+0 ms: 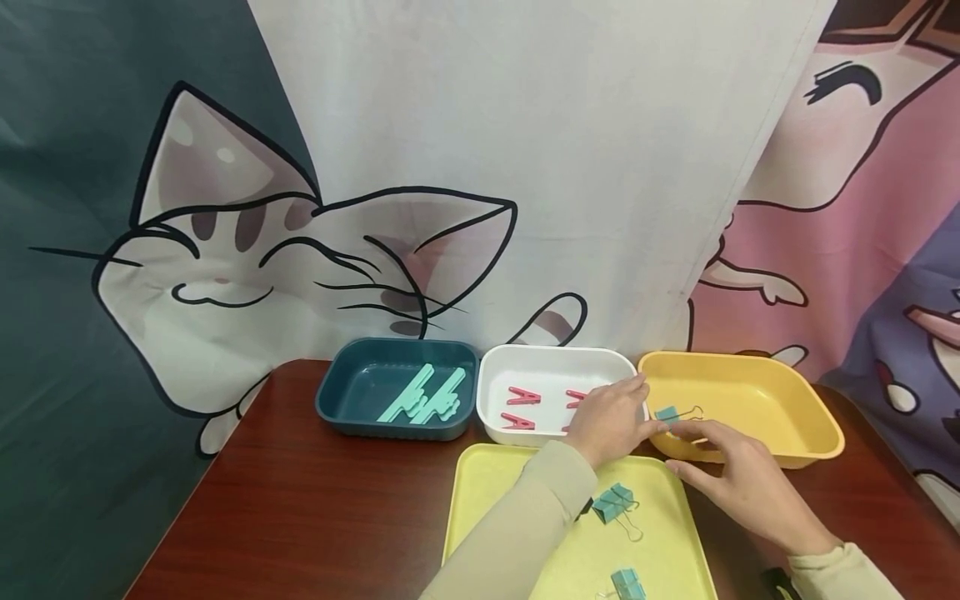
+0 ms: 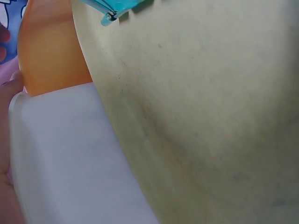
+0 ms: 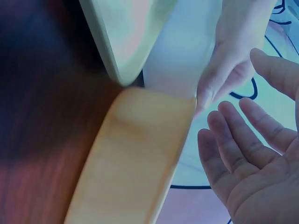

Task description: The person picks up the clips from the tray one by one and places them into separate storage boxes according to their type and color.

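In the head view, my left hand [image 1: 609,417] reaches over the right end of the white bin [image 1: 555,354], its fingers pointing toward the yellow bin [image 1: 757,400]. I see nothing held in it. My right hand [image 1: 738,475] hovers over the yellow bin's front left corner, its fingers spread and loosely bent around nothing. A teal binder clip [image 1: 666,414] with wire handles lies in the yellow bin, between the two hands. Two more teal binder clips, one nearer the bins [image 1: 615,502] and one at the front [image 1: 628,583], lie on the yellow tray [image 1: 480,492].
Red clothespins [image 1: 524,396] lie in the white bin, some partly hidden by my left hand. A dark teal bin [image 1: 348,400] at the left holds mint-green clips [image 1: 411,396]. Behind the brown table [image 1: 300,500] hangs a cartoon-printed cloth [image 1: 585,167].
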`<state>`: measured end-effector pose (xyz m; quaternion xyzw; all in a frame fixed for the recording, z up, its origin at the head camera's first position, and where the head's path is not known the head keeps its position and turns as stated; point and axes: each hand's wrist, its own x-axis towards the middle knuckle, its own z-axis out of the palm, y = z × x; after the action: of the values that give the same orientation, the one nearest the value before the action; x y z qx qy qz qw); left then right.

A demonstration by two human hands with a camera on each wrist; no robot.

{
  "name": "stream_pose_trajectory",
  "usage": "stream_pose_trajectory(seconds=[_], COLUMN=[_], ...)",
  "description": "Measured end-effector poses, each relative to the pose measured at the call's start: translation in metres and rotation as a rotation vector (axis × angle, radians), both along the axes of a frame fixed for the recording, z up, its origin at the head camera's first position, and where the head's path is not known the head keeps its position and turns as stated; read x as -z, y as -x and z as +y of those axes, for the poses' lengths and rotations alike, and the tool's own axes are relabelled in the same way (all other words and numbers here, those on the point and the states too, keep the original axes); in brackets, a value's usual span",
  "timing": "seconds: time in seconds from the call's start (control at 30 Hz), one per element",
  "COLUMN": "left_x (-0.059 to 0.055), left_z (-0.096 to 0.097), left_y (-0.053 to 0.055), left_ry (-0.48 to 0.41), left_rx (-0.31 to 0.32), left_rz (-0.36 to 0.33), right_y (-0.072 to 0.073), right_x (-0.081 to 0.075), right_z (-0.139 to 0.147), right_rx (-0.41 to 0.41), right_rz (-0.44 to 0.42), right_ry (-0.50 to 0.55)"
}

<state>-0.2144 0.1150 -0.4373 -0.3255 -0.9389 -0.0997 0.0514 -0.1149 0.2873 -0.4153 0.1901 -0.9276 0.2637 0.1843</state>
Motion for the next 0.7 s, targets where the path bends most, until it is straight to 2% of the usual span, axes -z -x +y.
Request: stream_pose_trajectory(seconds=[0.17,0.3,0.5,0.7], left_x=[0.0,0.001,0.001,0.0], left_z=[0.0,0.0,0.0,0.0], left_y=[0.0,0.0,0.0,0.0], left_ry=[0.0,-0.001,0.0,0.005], left_rx=[0.004,0.003,-0.003,-0.006], left_rz=[-0.016,-0.023,-0.038,-0.052], right_y=[-0.009,-0.013,-0.021,-0.026], right_x=[0.007,0.013,0.023,0.031], right_z=[-0.008,-0.014,-0.027,-0.038], right_rx=[-0.007,-0.006,0.015,-0.005], right_rz=[0.016,0.049,0.001,-0.024], right_ry=[0.021,-0.016,-0.032,-0.032])
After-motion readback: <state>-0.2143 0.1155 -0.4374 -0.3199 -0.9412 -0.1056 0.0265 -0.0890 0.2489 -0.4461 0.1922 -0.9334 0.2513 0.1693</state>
